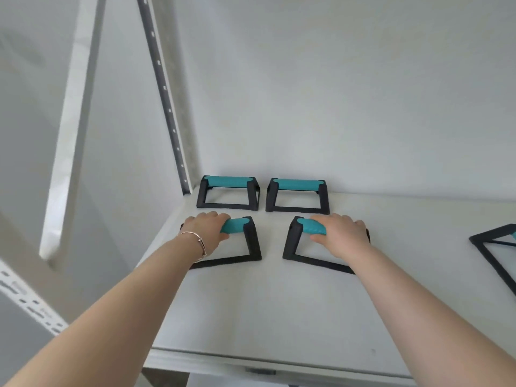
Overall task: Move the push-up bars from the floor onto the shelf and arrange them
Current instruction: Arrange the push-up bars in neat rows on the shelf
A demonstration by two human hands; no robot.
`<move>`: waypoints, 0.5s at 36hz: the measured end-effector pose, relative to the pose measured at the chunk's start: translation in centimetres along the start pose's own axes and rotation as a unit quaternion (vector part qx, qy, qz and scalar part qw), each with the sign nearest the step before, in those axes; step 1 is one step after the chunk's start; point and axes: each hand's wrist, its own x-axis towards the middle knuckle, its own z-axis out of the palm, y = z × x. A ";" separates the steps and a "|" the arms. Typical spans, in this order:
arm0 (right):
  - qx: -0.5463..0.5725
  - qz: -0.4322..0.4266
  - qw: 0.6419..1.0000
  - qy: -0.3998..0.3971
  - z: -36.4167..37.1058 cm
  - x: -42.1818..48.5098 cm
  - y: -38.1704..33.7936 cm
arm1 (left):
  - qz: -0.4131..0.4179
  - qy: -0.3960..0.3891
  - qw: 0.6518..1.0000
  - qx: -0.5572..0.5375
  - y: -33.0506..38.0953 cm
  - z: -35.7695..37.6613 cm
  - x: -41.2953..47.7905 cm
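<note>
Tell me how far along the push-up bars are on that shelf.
Done: two bars, back left and back right, stand side by side at the wall on the shelf. In hand: the left hand and right hand each grip a front bar, left and right, both angled. Left: squaring these, plus a fifth bar at the right edge.

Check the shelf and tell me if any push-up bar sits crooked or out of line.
One does: the bar at the right edge sits apart from the others and angled, cut off by the frame. The two back bars stand square, side by side. The left hand and right hand grip the front two.
</note>
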 end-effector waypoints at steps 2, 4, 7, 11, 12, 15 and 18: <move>0.020 0.019 1.000 0.002 0.2 0.2 -1.0 | 0.005 0.016 1.000 -0.020 -0.8 0.5 0.4; 0.037 0.033 0.999 0.011 0.2 0.4 -1.6 | 0.005 0.030 0.999 -0.038 -1.2 1.0 0.6; 0.039 0.035 0.998 0.023 0.3 1.0 -2.2 | 0.001 0.063 0.997 -0.039 -1.4 1.4 1.0; 0.056 0.023 0.998 0.015 0.4 2.2 -3.1 | 0.017 0.087 0.995 -0.043 -2.1 1.6 1.9; 0.058 0.017 0.998 0.013 0.4 2.4 -3.3 | 0.023 0.086 0.995 -0.046 -2.4 1.6 2.2; 0.064 0.005 0.998 0.011 0.4 3.3 -3.7 | 0.039 0.087 0.995 -0.042 -3.0 1.7 3.1; 0.057 -0.001 0.998 0.009 0.7 4.0 -3.7 | 0.046 0.092 0.994 -0.039 -3.2 1.7 3.7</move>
